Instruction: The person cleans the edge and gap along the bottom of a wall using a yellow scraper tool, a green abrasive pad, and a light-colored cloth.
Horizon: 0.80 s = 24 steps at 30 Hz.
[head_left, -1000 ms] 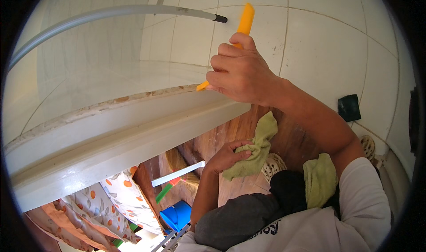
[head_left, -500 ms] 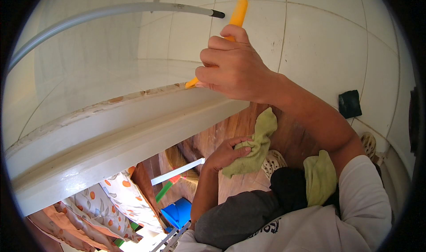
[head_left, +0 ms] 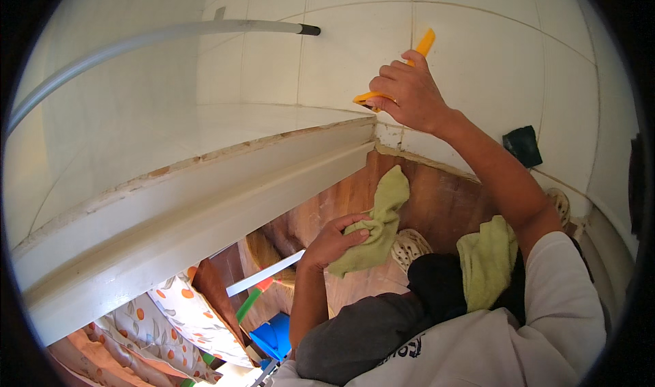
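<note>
My right hand (head_left: 407,95) is raised and grips a yellow plastic scraper (head_left: 382,98), its blade near the corner where the white tiled ledge (head_left: 225,128) meets the tiled wall (head_left: 477,53). Lower down, my left hand (head_left: 334,240) holds a light green cloth (head_left: 382,216) hanging over the brown wooden floor (head_left: 437,203). A second green cloth (head_left: 488,257) lies across my lap.
A white pipe with a dark tip (head_left: 205,29) runs along the wall above the ledge. A dark square fitting (head_left: 522,145) sits on the right wall. A white trim board (head_left: 198,210) fronts the ledge. Patterned fabric (head_left: 170,319) and a blue object (head_left: 276,336) lie below.
My right hand with the scraper has slid to the right along the ledge edge into the corner. The left hand keeps holding the cloth, roughly in place.
</note>
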### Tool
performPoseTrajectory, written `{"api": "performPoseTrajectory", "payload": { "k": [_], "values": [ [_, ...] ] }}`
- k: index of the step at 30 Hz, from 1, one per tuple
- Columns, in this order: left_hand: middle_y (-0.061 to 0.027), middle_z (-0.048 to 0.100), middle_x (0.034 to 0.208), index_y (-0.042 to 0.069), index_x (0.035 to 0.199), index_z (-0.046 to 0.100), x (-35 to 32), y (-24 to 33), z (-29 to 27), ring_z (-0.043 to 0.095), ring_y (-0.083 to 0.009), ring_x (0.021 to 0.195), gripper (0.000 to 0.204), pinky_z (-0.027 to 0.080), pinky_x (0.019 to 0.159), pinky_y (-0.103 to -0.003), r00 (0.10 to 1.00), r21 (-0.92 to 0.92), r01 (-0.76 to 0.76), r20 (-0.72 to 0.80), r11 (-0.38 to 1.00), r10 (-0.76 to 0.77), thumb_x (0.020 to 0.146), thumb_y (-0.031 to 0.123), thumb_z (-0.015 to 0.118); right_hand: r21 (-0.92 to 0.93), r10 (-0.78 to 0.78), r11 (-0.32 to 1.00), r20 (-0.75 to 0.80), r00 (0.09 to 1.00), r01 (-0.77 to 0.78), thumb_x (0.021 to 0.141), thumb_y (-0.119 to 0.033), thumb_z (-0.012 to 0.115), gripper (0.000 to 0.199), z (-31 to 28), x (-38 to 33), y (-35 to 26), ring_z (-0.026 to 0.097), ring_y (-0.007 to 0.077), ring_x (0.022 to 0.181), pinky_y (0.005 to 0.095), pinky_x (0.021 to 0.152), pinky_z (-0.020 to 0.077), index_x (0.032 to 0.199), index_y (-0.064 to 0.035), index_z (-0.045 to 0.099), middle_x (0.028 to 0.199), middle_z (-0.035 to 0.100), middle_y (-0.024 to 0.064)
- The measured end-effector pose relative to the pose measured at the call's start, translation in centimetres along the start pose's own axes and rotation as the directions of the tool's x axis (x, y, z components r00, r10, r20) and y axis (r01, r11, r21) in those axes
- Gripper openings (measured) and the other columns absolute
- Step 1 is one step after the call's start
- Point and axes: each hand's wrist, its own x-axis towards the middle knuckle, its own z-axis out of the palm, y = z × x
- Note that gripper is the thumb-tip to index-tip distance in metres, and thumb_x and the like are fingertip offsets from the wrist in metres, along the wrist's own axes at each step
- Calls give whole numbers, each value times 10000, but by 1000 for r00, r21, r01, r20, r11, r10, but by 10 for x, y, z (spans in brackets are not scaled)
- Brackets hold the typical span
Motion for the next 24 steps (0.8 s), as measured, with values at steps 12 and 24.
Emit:
{"api": "performPoseTrajectory", "payload": {
  "k": [12,24],
  "values": [
    [-126,571,826,38,934,632,-195,132,-3,551,-216,701,286,421,590,-301,765,772,-55,-375,633,523,664,98,704,47,479,878,-78,875,-476,779,-306,571,227,-53,-21,48,531,196,665,369,763,303,720,-88,583,699,576,31],
    [-82,509,1024,179,887,658,-196,215,-33,500,-245,919,212,413,785,-398,24,345,939,-113,16,993,705,280,700,164,530,844,-104,842,-511,798,-252,602,196,-65,-18,54,534,188,629,344,712,343,782,-58,581,715,592,43]
  ]
}}
